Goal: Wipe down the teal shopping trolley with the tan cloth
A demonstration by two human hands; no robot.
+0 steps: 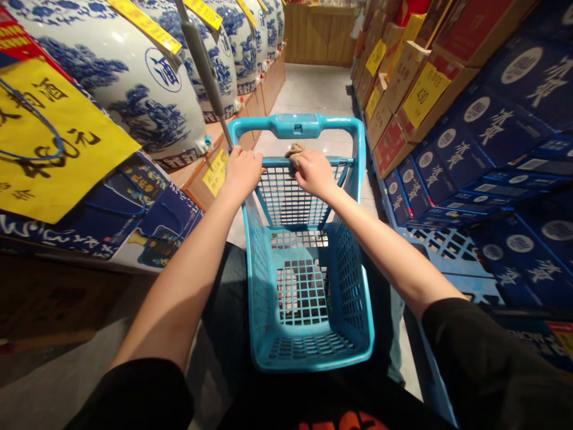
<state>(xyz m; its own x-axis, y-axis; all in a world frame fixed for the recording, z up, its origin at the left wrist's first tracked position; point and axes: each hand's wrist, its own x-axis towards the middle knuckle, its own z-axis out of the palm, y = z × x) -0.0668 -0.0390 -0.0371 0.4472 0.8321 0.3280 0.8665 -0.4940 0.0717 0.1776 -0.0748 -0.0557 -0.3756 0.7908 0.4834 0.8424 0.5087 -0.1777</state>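
A blue plastic shopping cart (308,363) stands right in front of me, with mesh walls and a lattice bottom. My left hand (243,170) is closed over the cart's left side, close to the end of the crossbar. A grey pole (206,68) rises at a slant from just behind that hand. In my right hand (314,172) is a bunched brown cloth (294,150), pressed onto the crossbar above the mesh flap (295,197). Beyond both hands is the cart's push handle (295,125), which neither hand touches.
Large blue-and-white porcelain jars (152,89) line the left shelf, with yellow price signs (54,143). Blue boxes (487,119) and brown cartons (403,77) are stacked along the right, partly on a blue pallet (465,263). A tiled aisle (313,83) runs ahead toward a wooden counter (320,36).
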